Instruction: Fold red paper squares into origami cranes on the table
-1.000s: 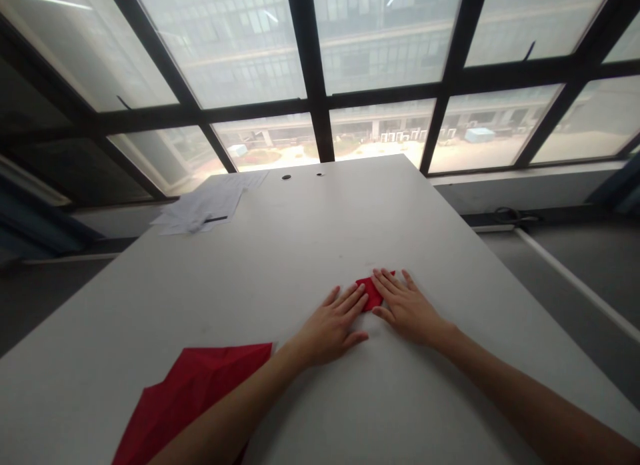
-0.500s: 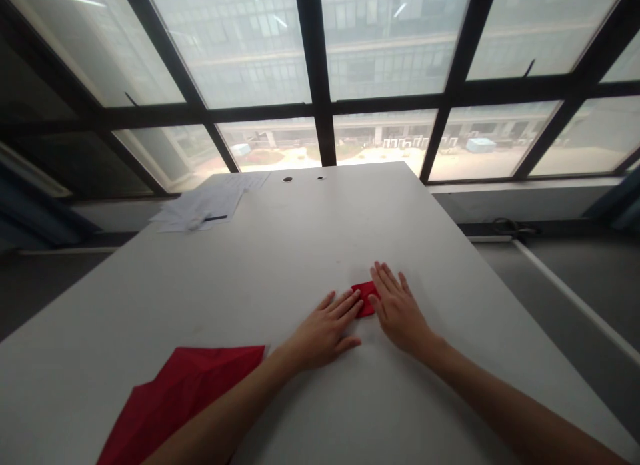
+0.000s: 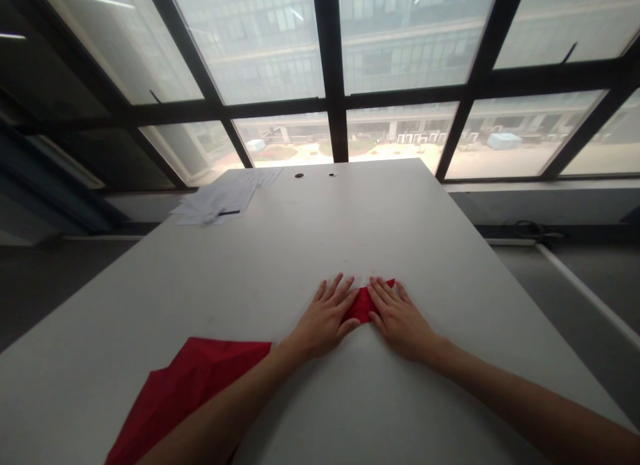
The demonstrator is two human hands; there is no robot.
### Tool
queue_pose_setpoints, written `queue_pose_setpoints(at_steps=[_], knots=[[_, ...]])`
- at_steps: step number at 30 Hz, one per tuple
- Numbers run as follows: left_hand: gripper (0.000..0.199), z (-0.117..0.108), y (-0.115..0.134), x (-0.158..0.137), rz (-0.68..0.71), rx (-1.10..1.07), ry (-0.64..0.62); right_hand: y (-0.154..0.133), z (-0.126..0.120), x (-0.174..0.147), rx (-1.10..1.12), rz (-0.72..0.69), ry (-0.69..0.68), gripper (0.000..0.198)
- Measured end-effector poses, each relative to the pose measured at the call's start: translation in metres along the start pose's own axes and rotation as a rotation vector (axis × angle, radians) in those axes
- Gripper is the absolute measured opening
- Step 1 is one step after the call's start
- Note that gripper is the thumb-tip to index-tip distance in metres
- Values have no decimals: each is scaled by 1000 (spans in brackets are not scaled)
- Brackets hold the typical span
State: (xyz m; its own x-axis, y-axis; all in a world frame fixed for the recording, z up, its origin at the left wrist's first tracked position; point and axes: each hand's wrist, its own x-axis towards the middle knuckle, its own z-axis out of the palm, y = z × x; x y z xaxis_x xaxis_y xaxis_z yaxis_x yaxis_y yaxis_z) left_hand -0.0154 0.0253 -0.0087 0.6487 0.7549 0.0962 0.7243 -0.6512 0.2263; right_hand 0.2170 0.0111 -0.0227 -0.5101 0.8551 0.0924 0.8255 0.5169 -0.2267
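Note:
A small piece of folded red paper or cloth [image 3: 361,307] lies flat on the white table [image 3: 280,265]. My left hand [image 3: 327,319] rests on its left end with fingers spread. On its right part lies my right hand [image 3: 400,319], palm down and fingers stretched out. A red corner pokes out beyond the right fingertips, and the rest of that side is hidden under the hand. Beside my left forearm is a larger red sheet [image 3: 185,385], creased and partly covered by the arm.
Loose white papers [image 3: 225,195] with a dark pen-like stick [image 3: 229,213] lie at the table's far left. Two small round holes are near the far edge. Large dark-framed windows [image 3: 336,105] stand behind the table, and a black cable [image 3: 540,230] lies at right.
My left hand has spread its fingers over the left end of the red piece. A red corner now shows past my right fingers. The whole view has shifted slightly.

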Motion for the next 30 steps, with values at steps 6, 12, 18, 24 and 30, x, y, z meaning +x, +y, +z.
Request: queue_pose_setpoints(at_steps=[6,12,18,24,30], knots=[[49,-6,-5,-2,-107,-168,222,0,2,1,9,28,0,62],[56,-9,-2,-6,149,-92,14,11,-1,8,-7,156,56,59],[59,-7,-1,-4,128,-52,-36,14,0,9,-2,183,73,59],[45,-9,-3,-4,115,-89,75,20,1,11,-27,180,89,59],[40,-4,-5,-1,37,-24,120,34,-1,16,-50,268,96,58]])
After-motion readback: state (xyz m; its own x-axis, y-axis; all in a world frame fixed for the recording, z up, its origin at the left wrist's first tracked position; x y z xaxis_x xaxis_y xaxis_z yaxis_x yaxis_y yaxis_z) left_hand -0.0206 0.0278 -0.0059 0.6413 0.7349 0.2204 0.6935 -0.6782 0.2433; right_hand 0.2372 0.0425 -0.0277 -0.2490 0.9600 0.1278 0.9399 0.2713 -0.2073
